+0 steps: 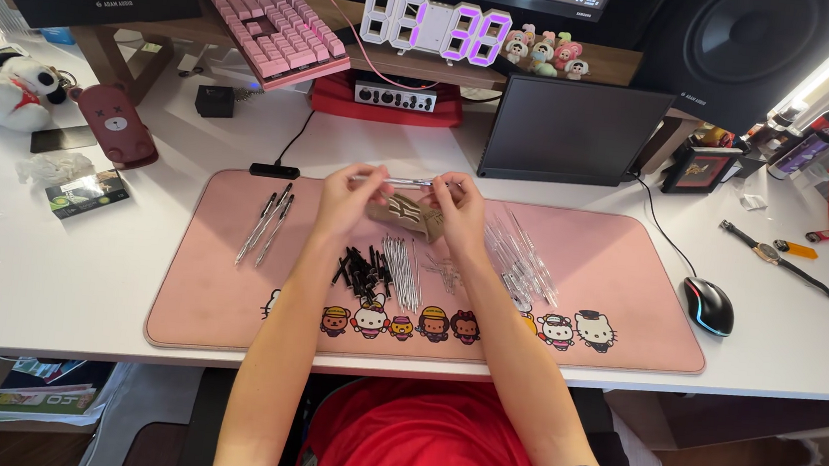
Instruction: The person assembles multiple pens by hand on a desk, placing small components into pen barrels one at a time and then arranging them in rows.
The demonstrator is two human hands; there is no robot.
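White desk [82, 264], pink mat [230, 287]. Left hand [349, 200] and right hand [459, 207] pinch clear pen [401, 181] at fingertips; pen parts [399, 270] lie just below fingers.

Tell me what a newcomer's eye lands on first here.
Both hands, left hand and right hand, hold a thin clear pen above the pink desk mat. Below them lie sorted pen parts. Behind, a glowing digital clock stands beside a tilted pink keyboard.
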